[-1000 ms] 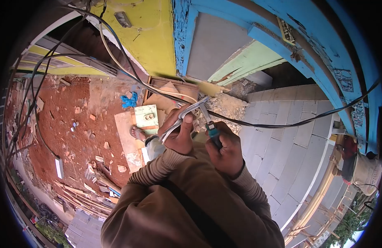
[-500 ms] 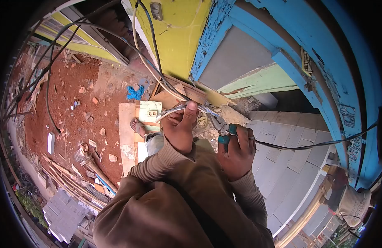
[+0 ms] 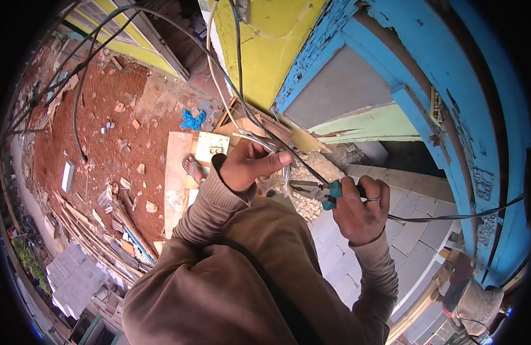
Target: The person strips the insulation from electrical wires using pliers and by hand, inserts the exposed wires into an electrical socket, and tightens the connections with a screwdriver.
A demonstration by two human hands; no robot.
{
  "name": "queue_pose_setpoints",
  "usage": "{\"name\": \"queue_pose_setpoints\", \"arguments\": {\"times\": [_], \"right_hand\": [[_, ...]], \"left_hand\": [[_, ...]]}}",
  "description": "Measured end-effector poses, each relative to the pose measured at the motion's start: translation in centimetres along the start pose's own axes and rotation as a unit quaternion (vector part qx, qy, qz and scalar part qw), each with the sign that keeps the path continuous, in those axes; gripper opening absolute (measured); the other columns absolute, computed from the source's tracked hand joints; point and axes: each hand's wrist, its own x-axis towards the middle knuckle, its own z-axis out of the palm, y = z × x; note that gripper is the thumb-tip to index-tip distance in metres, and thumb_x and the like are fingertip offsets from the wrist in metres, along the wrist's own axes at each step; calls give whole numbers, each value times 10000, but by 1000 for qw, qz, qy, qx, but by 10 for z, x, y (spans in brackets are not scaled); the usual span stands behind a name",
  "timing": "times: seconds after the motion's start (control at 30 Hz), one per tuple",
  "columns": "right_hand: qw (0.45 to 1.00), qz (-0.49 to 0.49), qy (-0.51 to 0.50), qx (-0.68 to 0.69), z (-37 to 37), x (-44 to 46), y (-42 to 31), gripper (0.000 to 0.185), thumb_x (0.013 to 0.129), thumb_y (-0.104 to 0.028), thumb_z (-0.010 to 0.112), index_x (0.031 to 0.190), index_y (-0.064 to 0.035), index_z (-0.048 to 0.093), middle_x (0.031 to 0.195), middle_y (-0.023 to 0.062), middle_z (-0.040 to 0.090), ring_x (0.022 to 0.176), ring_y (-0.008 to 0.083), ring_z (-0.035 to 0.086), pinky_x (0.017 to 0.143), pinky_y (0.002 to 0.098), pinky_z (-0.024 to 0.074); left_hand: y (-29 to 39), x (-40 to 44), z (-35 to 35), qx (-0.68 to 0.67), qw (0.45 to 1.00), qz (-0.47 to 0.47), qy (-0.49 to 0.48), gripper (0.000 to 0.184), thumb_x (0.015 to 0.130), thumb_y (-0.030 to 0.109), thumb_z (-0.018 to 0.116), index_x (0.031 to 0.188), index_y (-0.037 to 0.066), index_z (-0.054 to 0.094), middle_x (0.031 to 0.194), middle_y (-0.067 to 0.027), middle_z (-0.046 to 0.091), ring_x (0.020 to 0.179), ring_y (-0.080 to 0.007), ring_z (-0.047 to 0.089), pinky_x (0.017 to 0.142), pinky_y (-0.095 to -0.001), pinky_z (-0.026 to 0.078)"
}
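My left hand is closed on several twisted electrical wires, pinched between thumb and fingers. Loose wire ends hang below the thumb. In my right hand is a pair of pliers with teal handles, its jaws parted and pointing left at the wire ends. Whether the jaws touch the strands I cannot tell. A dark cable passes from the wires behind the right hand and runs on to the right.
A blue door frame and yellow wall rise ahead. Black cables loop overhead at left. Below are a socket plate, blue cloth, a sandalled foot, rubble on red soil, and grey paving.
The pliers have come away from the wires at my left hand, moving right and down, and their jaws have parted. My left hand has turned, and loose wire ends now hang below its thumb.
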Motion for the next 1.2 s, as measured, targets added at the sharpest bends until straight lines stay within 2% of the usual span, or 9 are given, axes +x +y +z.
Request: {"name": "queue_pose_setpoints", "arguments": {"times": [0.1,0.2,0.3,0.43,0.53,0.73,1.1,1.13,1.2], "right_hand": [[993,27,-52,104,-1,3,2,218,606,-100,743,769,-21,622,1083,78,618,946,274,556,744,426,467],[937,108,-101,317,13,2,1,241,643,-44,777,823,16,628,1036,120,626,913,303,584,770,373,485],[723,165,-172,649,25,-1,-4,86,870,-33,691,867,35,638,937,136,620,782,255,611,737,318,481],[611,261,-181,725,29,-5,-19,29,912,5,641,912,34,646,967,115,635,849,198,622,750,315,483],[704,287,-80,645,34,-4,-40,36,919,11,631,947,32,641,999,121,637,931,209,628,814,307,485],[691,305,-4,655,37,-1,-63,141,927,19,612,1066,28,633,1107,141,620,1021,256,621,914,346,471],[787,331,15,521,40,1,-67,92,958,-17,582,1025,17,635,986,111,631,821,216,641,731,312,508],[787,328,15,523,42,-4,-68,92,958,-17,582,1025,17,635,986,111,631,821,216,641,731,312,508],[632,421,-29,650,47,-12,-69,140,978,-79,573,988,44,640,953,103,657,718,154,604,625,298,485]], "left_hand": [[-6,-6,-12,201,979,27,24,195,951,121,665,1051,-42,633,772,-18,618,691,-100,558,658,-254,449],[6,-7,-8,130,987,85,-46,239,912,139,727,1002,-67,646,869,-71,670,800,-118,610,725,-264,484],[18,-6,-5,98,985,110,-95,240,901,140,740,978,-71,656,894,-88,687,830,-127,627,744,-271,494],[17,-4,-3,98,981,137,-98,196,897,114,731,963,-59,670,884,-84,690,822,-130,625,747,-267,491],[9,-2,2,79,984,150,-55,162,899,94,722,946,-54,677,877,-73,694,825,-115,621,756,-258,491],[3,1,8,101,984,146,-24,100,879,24,723,946,-43,690,876,-69,721,796,-92,642,716,-238,509],[1,2,4,142,982,124,-16,113,862,62,758,880,-30,695,807,-51,715,746,-70,627,685,-239,505],[-2,4,0,180,975,126,-22,126,852,74,773,854,-24,694,784,-45,710,733,-63,621,677,-237,502],[-7,5,5,156,979,134,-8,148,817,83,809,823,-12,695,754,-39,695,709,-57,609,657,-235,494]]}}
